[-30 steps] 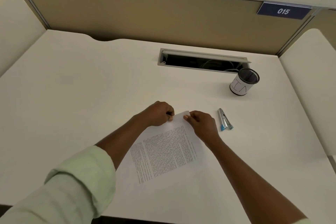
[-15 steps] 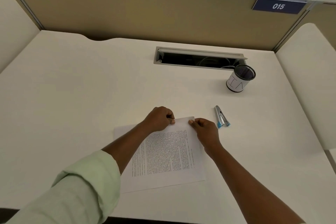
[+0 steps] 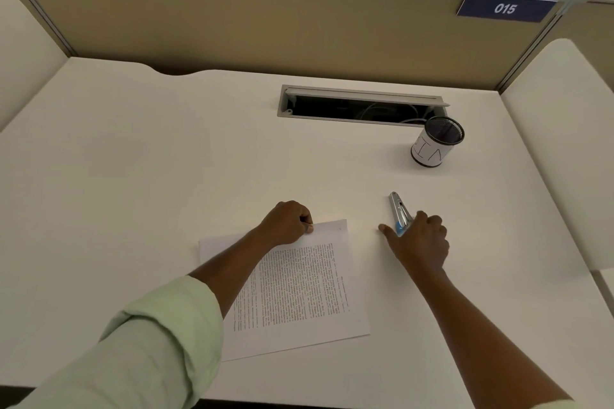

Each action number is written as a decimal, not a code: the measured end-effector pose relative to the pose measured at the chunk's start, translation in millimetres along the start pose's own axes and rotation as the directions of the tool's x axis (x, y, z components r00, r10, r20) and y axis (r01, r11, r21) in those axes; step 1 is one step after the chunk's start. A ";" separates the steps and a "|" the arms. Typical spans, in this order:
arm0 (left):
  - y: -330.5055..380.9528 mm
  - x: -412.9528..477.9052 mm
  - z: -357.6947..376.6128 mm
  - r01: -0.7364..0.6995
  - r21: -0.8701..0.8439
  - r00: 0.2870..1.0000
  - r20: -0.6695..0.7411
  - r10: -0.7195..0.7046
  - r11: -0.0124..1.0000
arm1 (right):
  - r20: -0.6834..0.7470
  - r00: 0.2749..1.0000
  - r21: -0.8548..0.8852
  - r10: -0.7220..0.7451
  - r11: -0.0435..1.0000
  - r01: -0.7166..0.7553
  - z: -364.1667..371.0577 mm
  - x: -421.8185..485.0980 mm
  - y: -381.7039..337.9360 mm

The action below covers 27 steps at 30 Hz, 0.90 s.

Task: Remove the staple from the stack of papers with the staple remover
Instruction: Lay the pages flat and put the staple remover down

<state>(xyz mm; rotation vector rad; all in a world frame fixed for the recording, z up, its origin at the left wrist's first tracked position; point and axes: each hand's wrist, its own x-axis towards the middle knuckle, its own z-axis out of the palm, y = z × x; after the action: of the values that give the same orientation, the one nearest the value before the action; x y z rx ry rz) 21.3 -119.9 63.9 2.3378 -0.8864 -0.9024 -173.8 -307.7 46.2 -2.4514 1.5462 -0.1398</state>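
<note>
A stack of printed papers (image 3: 299, 289) lies on the white desk (image 3: 133, 176), turned slightly. My left hand (image 3: 289, 222) pinches its top edge, left of the top right corner, where a tiny mark (image 3: 339, 228) may be the staple. To the right of the stack, the staple remover (image 3: 398, 209), silver with a blue handle end, lies on the desk pointing away from me. My right hand (image 3: 420, 239) is at its blue end: the fingers curl against its right side and the thumb stretches out on its left.
A black mesh pen cup (image 3: 435, 146) with a white label stands at the back right. Just behind it an open cable tray (image 3: 362, 106) is sunk into the desk. Padded partitions rise on both sides and a tan panel at the back.
My right hand let go of the paper's top right corner and moved right to the staple remover. My left hand kept its pinch on the top edge. The stack turned slightly.
</note>
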 end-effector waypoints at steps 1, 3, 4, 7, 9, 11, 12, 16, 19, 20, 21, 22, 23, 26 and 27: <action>-1.1 0.6 0.4 0.001 -0.001 1.000 0.002 -0.001 1.000 | 0.012 1.000 -0.010 -0.002 1.000 0.002 1.6 2.0 1.1; -2.4 1.3 1.0 0.005 0.004 1.000 0.005 -0.005 1.000 | 0.018 1.000 0.016 0.000 1.000 -0.001 2.8 6.6 1.7; -2.8 1.6 1.2 0.006 0.006 1.000 0.006 -0.007 1.000 | 0.021 1.000 0.038 0.015 0.999 -0.016 2.3 9.4 1.8; -4.2 1.6 0.7 0.013 0.002 1.000 0.003 -0.013 1.000 | 0.027 0.999 0.101 0.017 0.995 -0.020 0.2 14.9 4.6; -5.0 1.8 0.0 0.015 -0.007 1.000 0.002 -0.015 1.000 | -0.024 0.998 0.185 -0.051 0.981 0.055 -0.5 15.5 8.1; -5.3 1.5 -1.3 0.014 -0.011 1.000 0.002 -0.014 1.000 | -0.119 0.983 0.312 -0.143 0.934 0.174 -2.8 15.0 12.0; -5.5 1.6 -2.5 0.012 -0.011 1.000 0.002 -0.012 1.000 | -0.154 0.973 0.389 -0.170 0.895 0.218 -3.6 15.9 13.4; -6.9 1.3 -4.5 0.008 -0.013 1.000 0.000 -0.008 1.000 | 0.021 0.999 0.800 -0.046 0.600 0.011 -16.8 13.0 8.2; -7.6 2.0 -4.4 0.005 -0.015 1.000 0.002 -0.005 1.000 | 0.259 0.966 0.961 -0.021 0.104 -0.256 -25.5 10.1 1.1; -7.3 2.0 -4.5 0.004 -0.013 1.000 0.001 -0.004 1.000 | 0.325 0.944 0.944 -0.050 -0.047 -0.327 -29.7 8.1 -2.9; -7.2 2.1 -4.7 0.004 -0.012 1.000 -0.001 -0.004 1.000 | 0.384 0.921 0.909 -0.073 -0.148 -0.390 -35.8 5.2 -8.9; -7.3 2.3 -4.7 0.005 -0.013 1.000 -0.002 -0.005 1.000 | 0.435 0.897 0.871 -0.079 -0.217 -0.441 -38.2 3.4 -13.5; -7.9 2.7 -4.6 0.004 -0.015 1.000 -0.002 -0.004 1.000 | 0.481 0.873 0.836 -0.080 -0.258 -0.484 -41.1 1.0 -18.6; -8.5 3.0 -4.3 0.006 -0.017 1.000 0.006 -0.006 1.000 | 0.563 0.823 0.813 -0.080 -0.123 -0.569 -39.2 -1.9 -27.0; -8.7 3.0 -4.4 0.006 -0.019 1.000 0.008 -0.006 1.000 | 0.535 0.839 0.845 -0.098 0.049 -0.533 -37.2 -3.3 -28.0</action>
<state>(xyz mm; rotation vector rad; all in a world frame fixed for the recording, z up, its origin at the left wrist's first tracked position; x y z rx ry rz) 29.5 -115.3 60.2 2.3238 -0.8711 -0.9186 -158.4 -298.7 89.3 -0.9120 0.9422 -0.3712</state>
